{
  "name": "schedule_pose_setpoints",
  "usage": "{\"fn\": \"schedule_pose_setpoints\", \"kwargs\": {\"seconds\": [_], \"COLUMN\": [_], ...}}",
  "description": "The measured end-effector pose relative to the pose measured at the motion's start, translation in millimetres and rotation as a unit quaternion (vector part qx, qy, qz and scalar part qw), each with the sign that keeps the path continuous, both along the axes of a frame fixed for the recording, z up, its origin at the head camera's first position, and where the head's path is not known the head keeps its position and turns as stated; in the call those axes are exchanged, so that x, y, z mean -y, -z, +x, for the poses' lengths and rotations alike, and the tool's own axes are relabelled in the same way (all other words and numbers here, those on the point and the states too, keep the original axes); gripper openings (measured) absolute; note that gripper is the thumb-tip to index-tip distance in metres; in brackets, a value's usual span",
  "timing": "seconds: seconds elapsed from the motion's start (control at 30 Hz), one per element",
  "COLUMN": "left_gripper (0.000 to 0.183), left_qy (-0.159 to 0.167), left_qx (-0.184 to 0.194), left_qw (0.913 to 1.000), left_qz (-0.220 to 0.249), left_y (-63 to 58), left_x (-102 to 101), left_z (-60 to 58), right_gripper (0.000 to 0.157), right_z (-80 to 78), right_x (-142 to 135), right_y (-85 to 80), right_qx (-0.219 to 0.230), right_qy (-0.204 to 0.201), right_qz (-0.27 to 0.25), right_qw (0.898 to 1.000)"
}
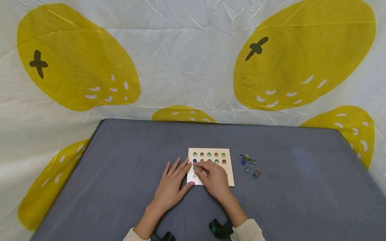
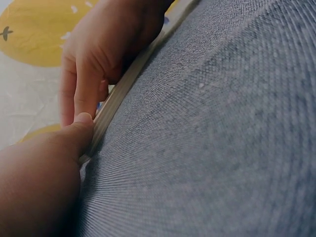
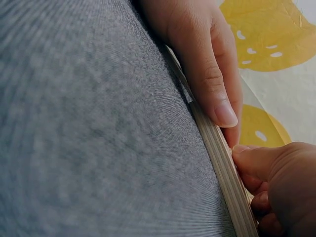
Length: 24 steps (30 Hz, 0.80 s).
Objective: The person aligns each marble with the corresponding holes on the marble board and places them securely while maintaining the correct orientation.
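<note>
A pale wooden board [image 1: 231,174] lies flat on the table, with rows of green, orange and blue marbles in its hollows. My left hand [image 1: 170,189] rests along the board's left side, fingers straight and spread, thumb at the near edge. My right hand [image 1: 215,179] reaches over the board and pinches a green marble [image 1: 195,168] between thumb and index finger, at the left end of the third row. Below it shows a hollow [image 1: 194,175] without a marble. In the right wrist view my right hand [image 3: 289,182] is close to the plywood edge [image 3: 222,168]; its fingertips are partly hidden.
Several loose marbles [image 1: 248,169] in blue, green and brown lie to the right of the board. The table has a grey cloth cover [image 1: 126,150]. A white curtain [image 1: 187,67] with yellow fruit shapes hangs behind it.
</note>
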<state>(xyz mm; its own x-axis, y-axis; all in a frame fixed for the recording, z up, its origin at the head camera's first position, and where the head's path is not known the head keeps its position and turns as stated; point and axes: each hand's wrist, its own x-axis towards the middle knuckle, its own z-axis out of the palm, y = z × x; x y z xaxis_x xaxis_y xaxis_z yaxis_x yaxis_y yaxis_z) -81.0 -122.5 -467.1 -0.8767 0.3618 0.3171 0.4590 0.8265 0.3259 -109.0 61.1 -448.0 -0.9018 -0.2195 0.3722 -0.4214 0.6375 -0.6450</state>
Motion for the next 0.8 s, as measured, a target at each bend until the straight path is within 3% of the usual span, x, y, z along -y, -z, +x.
{"fn": "schedule_pose_setpoints", "kwargs": {"seconds": [0.6,0.8], "left_gripper": [0.061,0.062], "left_qy": [0.001,0.003], "left_qx": [0.002,0.001], "left_qw": [1.0,1.0], "left_qz": [0.002,-0.002], "left_y": [-2.1,-3.2], "left_x": [2.6,1.2], "left_z": [1.8,-0.6], "right_gripper": [0.025,0.026], "right_z": [-0.1,-0.4], "right_x": [2.0,-2.0], "right_y": [2.6,-2.0], "right_qx": [-0.006,0.007], "right_qy": [0.0,-0.013], "right_qz": [0.004,-0.027], "right_qw": [1.0,1.0]}}
